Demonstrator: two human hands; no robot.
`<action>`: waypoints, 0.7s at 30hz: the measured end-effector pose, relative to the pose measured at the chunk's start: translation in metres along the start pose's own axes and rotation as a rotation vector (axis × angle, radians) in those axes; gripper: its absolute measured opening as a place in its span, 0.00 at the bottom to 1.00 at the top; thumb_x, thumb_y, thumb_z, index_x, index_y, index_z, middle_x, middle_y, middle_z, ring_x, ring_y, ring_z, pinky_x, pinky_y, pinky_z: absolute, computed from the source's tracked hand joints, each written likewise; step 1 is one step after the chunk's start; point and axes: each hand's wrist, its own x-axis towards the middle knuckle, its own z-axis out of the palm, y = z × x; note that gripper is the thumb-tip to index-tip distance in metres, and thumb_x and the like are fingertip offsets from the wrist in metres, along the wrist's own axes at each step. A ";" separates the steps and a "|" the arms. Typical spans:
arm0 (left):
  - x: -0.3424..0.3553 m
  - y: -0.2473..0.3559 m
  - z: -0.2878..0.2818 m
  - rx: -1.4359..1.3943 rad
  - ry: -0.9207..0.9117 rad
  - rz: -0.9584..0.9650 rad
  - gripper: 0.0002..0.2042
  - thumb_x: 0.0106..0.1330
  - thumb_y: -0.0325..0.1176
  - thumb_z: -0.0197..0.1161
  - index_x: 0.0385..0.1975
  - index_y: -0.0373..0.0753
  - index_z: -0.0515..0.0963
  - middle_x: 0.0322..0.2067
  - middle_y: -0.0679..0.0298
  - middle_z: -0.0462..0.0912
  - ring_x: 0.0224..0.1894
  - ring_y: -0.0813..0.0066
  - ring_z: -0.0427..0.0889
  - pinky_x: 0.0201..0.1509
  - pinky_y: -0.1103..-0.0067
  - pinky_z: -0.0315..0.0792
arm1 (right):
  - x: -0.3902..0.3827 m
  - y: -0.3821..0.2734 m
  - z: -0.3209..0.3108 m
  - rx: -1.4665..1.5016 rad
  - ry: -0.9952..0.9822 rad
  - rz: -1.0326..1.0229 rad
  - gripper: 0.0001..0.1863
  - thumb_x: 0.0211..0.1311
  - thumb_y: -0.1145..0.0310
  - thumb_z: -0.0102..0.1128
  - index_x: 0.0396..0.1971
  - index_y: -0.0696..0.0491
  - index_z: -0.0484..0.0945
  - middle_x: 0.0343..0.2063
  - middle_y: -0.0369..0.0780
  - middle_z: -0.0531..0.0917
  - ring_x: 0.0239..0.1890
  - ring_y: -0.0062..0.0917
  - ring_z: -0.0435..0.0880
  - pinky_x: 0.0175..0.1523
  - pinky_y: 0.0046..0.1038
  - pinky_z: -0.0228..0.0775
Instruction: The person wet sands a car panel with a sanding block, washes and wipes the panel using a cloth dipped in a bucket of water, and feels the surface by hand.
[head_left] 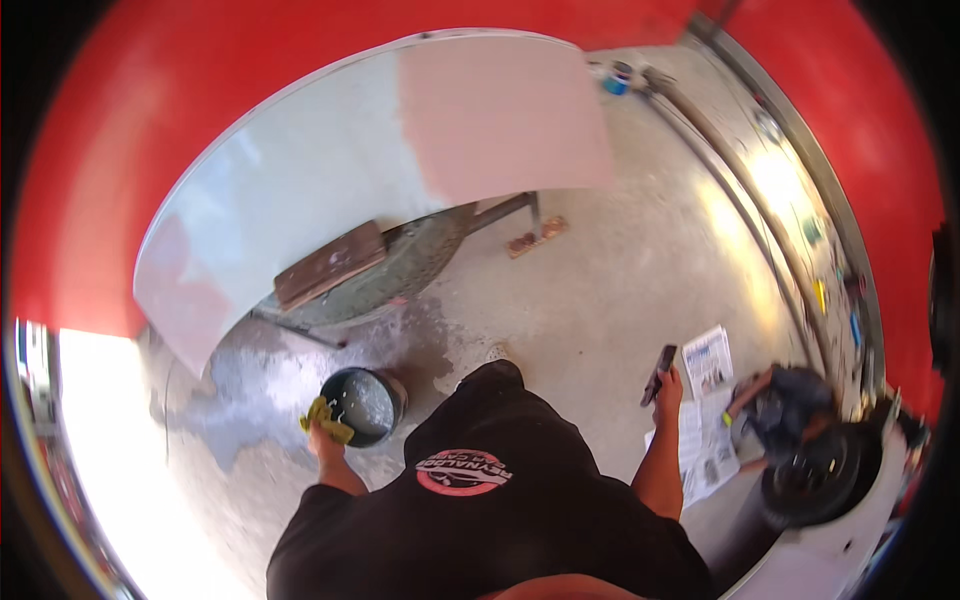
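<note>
My left hand (323,440) grips a crumpled yellow-green cloth (327,420) at the left rim of a dark bucket (397,392). Cloudy water with some foam shows inside the bucket. On the other side, my right hand (668,386) is closed around a dark, narrow, flat block (658,372), held out away from my body. Ahead of me curves a large vehicle body panel (330,160), whitish with pink patches at its right and left ends. A brown board (330,265) sits against its lower edge, above a tyre (410,270).
Wet patches (270,380) darken the concrete around the bucket. A wooden block (537,237) lies under a metal stand. At the lower right, another person (790,405) crouches beside newspaper sheets (708,430) and a wheel (820,475). Long pipes (740,160) run along the right wall.
</note>
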 end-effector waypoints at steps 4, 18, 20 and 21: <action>-0.023 -0.017 0.051 -0.021 0.631 -0.052 0.24 0.62 0.46 0.65 0.48 0.30 0.77 0.42 0.57 0.81 0.40 0.62 0.83 0.40 0.64 0.79 | 0.060 0.001 0.012 0.020 -0.070 0.175 0.12 0.63 0.59 0.53 0.43 0.48 0.75 0.28 0.34 0.78 0.28 0.22 0.79 0.31 0.27 0.71; -0.174 -0.061 0.221 -0.665 0.635 0.172 0.22 0.65 0.42 0.59 0.55 0.36 0.71 0.46 0.57 0.81 0.45 0.58 0.85 0.46 0.63 0.81 | 0.438 -0.186 0.106 -0.391 -0.432 0.432 0.10 0.63 0.54 0.53 0.36 0.44 0.72 0.31 0.34 0.76 0.36 0.27 0.76 0.38 0.37 0.69; -0.194 -0.071 0.266 -0.578 0.709 0.218 0.22 0.65 0.42 0.60 0.55 0.36 0.71 0.46 0.56 0.81 0.44 0.58 0.85 0.45 0.64 0.82 | 0.490 -0.218 0.155 -0.650 -0.358 0.284 0.11 0.64 0.55 0.53 0.39 0.44 0.73 0.27 0.32 0.74 0.31 0.23 0.75 0.36 0.37 0.69; -0.204 -0.074 0.289 -0.549 0.729 0.198 0.21 0.65 0.41 0.60 0.54 0.36 0.71 0.46 0.56 0.81 0.44 0.58 0.85 0.44 0.64 0.82 | 0.511 -0.237 0.170 -0.718 -0.491 0.278 0.11 0.65 0.57 0.53 0.42 0.45 0.73 0.26 0.31 0.74 0.29 0.21 0.75 0.35 0.35 0.69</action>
